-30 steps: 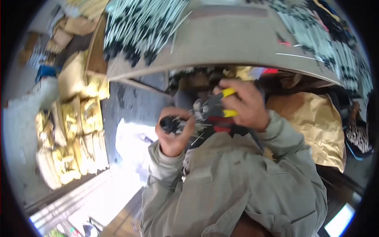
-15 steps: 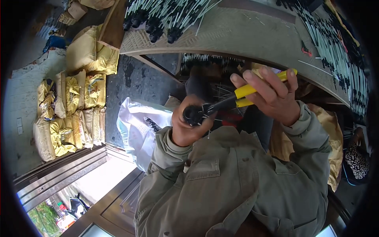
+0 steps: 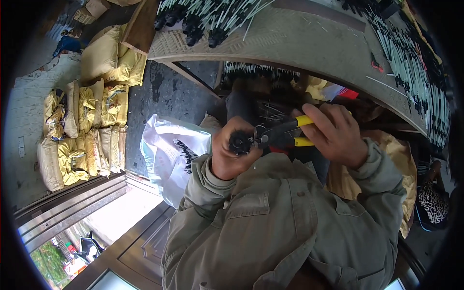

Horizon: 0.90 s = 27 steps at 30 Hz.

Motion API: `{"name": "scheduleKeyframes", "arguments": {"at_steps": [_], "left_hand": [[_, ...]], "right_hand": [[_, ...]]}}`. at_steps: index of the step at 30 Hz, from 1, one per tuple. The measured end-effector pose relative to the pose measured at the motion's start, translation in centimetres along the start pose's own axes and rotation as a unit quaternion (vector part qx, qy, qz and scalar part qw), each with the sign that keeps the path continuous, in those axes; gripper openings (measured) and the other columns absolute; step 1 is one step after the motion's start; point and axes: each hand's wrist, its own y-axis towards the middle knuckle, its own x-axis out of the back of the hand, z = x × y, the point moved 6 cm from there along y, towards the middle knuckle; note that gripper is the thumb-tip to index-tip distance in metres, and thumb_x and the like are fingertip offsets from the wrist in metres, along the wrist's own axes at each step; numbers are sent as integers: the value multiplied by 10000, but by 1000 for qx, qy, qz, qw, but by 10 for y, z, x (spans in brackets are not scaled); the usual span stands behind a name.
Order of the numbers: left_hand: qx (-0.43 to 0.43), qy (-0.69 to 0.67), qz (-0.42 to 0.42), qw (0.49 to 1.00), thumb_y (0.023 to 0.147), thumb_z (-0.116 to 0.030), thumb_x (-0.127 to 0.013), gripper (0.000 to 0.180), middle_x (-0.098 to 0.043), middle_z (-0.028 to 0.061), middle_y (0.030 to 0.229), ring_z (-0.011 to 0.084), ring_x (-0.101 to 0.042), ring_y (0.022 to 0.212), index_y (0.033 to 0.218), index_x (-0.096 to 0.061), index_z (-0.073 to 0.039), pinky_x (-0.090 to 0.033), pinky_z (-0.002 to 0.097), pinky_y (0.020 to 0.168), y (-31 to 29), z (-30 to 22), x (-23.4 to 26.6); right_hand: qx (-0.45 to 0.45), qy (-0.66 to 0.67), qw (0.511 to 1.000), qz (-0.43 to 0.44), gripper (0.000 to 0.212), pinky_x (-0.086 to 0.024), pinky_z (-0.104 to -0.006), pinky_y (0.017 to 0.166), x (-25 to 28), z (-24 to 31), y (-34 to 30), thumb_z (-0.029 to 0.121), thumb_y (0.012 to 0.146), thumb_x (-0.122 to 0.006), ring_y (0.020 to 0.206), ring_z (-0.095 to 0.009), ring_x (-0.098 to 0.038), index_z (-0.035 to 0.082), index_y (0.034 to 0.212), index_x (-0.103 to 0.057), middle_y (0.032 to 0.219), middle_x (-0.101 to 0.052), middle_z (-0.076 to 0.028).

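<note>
In my left hand (image 3: 225, 157) is a black ribbed round part (image 3: 239, 142), its hollow end facing up, with my fingers wrapped around it. My right hand (image 3: 336, 133) grips a pair of cutting pliers (image 3: 279, 131) by the yellow handles. Their metal jaws sit against the right rim of the black part, at a small pale piece there. The pliers' handles are spread a little apart. What exactly lies between the jaws is too small to make out.
Ahead stands a grey worktable (image 3: 299, 41) with bundles of pale rods with black ends (image 3: 208, 19). A white sack (image 3: 169, 145) holding black pieces is on the left. Tan and yellow sacks (image 3: 89, 140) are stacked farther left. A person's patterned garment (image 3: 431, 203) shows at the far right.
The pliers have turned, now lying flatter with both handles and the round pivot showing. My right hand has come down slightly and its fingers have curled round the handles.
</note>
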Motion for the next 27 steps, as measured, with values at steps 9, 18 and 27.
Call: {"name": "scheduleKeyframes", "arguments": {"at_steps": [9,18,27], "left_hand": [[24,-48,232,971,537,-237,-853,591,-606,117,866,201,-566,748,980,-573,37,-417,294,670,0,-19,-11],[-56,-102,144,983,501,-198,-850,556,-633,119,835,209,-564,698,940,-614,47,-400,292,630,-4,-5,2],[-87,-109,236,962,469,-236,-849,587,-637,124,855,201,-555,683,933,-617,40,-400,293,615,-1,-5,-7]], "right_hand": [[-231,702,352,574,271,-509,-262,597,-55,9,-48,191,850,-589,722,-167,-633,17,997,-442,877,-579,-100],[-65,540,778,315,602,-502,-278,645,-10,13,-16,196,780,-672,782,-180,-603,17,1235,-322,982,-572,-100],[-233,755,319,524,567,-509,-265,546,-31,13,-39,266,829,-609,624,-167,-611,-2,1241,-325,850,-602,-113]]}}
